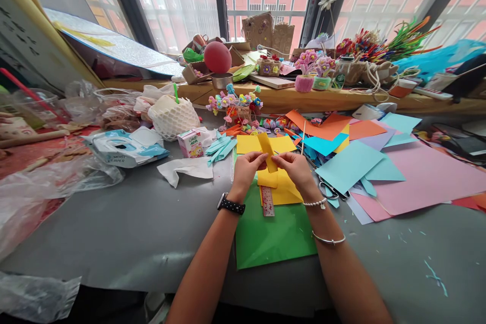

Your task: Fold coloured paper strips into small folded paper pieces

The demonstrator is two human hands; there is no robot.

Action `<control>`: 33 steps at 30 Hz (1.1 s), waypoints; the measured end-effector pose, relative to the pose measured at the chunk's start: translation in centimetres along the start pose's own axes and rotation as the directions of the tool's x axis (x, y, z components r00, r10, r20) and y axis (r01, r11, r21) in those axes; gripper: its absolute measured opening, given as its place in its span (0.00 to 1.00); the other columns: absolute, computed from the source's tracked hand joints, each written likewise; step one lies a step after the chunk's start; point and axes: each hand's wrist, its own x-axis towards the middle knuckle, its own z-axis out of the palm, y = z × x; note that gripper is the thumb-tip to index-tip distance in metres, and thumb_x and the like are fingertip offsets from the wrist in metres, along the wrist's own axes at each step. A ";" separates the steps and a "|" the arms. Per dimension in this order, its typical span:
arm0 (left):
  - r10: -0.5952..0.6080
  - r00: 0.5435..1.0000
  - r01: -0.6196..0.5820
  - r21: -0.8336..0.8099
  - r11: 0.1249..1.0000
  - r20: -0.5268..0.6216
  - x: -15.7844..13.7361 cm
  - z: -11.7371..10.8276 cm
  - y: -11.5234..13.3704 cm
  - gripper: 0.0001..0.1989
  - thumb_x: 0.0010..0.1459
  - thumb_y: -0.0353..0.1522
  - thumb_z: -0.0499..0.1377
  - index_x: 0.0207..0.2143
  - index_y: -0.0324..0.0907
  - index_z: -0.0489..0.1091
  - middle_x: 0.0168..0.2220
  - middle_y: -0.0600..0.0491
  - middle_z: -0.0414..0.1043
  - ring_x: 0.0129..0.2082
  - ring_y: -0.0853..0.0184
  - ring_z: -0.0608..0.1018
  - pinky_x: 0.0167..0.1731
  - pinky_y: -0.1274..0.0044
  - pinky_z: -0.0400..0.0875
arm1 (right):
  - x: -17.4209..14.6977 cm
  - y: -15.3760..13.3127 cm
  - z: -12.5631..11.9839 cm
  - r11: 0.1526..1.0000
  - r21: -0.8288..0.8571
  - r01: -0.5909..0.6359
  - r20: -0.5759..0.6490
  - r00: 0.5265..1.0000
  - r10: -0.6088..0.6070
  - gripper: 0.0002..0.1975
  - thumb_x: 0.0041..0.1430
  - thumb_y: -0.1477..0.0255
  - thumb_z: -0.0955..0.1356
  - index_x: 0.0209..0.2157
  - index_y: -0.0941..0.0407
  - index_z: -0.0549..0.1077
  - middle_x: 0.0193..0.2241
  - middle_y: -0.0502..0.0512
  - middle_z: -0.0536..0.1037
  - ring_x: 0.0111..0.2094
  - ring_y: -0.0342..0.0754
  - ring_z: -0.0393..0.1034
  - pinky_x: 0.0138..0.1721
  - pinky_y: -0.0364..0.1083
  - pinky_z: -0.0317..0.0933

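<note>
Between my two hands is a narrow yellow paper strip [267,151], held up at a tilt. My left hand [248,169] pinches its left edge with thumb and finger. On the other side, my right hand [295,169] pinches the strip near its lower right. Below them, yellow paper sheets [285,193] lie on a green sheet [276,243]. A patterned ruler [267,202] rests partly over the yellow and green paper. Scissors [331,191] lie just right of my right wrist, partly under light blue paper [350,166].
Pink paper [429,182] and orange paper [322,125] spread to the right. On the left are a wipes packet [125,148], a white tissue [186,169], a small pink box [190,143] and folded light blue strips [221,148]. Craft flowers [235,104] stand behind the paper.
</note>
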 end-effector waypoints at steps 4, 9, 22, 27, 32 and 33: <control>-0.025 0.999 0.024 0.037 0.999 0.026 -0.3 0.1 0.2 0.12 0.36 0.35 0.63 0.22 0.35 0.70 0.20 0.54 0.70 0.20 0.73 0.72 0.25 0.79 0.69 | 0.0 -0.1 -0.2 0.999 -0.030 0.018 -0.055 0.998 -0.020 0.15 0.41 0.62 0.67 0.23 0.62 0.72 0.22 0.57 0.74 0.25 0.45 0.66 0.26 0.43 0.58; -0.026 1.000 0.026 0.007 1.000 0.010 -0.4 0.1 0.5 0.13 0.34 0.36 0.64 0.22 0.36 0.70 0.20 0.54 0.70 0.21 0.73 0.72 0.26 0.78 0.69 | 0.0 -0.3 -0.3 1.000 0.010 -0.003 0.014 1.000 0.003 0.15 0.42 0.61 0.67 0.24 0.61 0.72 0.23 0.56 0.74 0.26 0.45 0.66 0.27 0.43 0.59; -0.043 0.999 0.043 -0.017 0.999 -0.004 -0.3 0.1 0.3 0.12 0.34 0.34 0.64 0.23 0.35 0.70 0.21 0.54 0.70 0.21 0.73 0.72 0.28 0.77 0.69 | -0.2 -0.4 -0.3 1.000 -0.004 -0.026 0.023 0.999 0.026 0.16 0.40 0.62 0.68 0.24 0.61 0.72 0.23 0.56 0.74 0.25 0.44 0.66 0.27 0.42 0.59; -0.008 1.000 0.008 -0.003 1.000 -0.026 -0.1 -0.1 0.1 0.12 0.35 0.34 0.64 0.24 0.36 0.70 0.21 0.53 0.70 0.22 0.72 0.72 0.29 0.76 0.69 | -0.1 -0.2 -0.3 0.999 -0.003 -0.034 0.065 0.997 0.034 0.17 0.40 0.60 0.67 0.24 0.61 0.73 0.22 0.55 0.74 0.24 0.43 0.65 0.26 0.43 0.59; -0.019 0.999 0.019 0.012 1.000 -0.026 -0.2 0.0 0.2 0.12 0.34 0.34 0.64 0.23 0.35 0.70 0.21 0.54 0.70 0.21 0.72 0.72 0.29 0.76 0.69 | 0.0 0.1 -0.4 1.000 0.004 -0.024 0.066 0.998 0.024 0.15 0.39 0.62 0.68 0.24 0.61 0.73 0.21 0.55 0.74 0.23 0.43 0.65 0.26 0.43 0.58; -0.022 0.999 0.023 0.010 1.000 -0.026 -0.2 0.0 0.3 0.12 0.34 0.34 0.64 0.23 0.35 0.70 0.21 0.54 0.70 0.21 0.72 0.72 0.29 0.76 0.69 | 0.0 0.1 -0.4 1.000 0.001 -0.028 0.065 0.997 0.028 0.15 0.39 0.62 0.68 0.24 0.61 0.73 0.21 0.54 0.74 0.23 0.43 0.65 0.26 0.43 0.58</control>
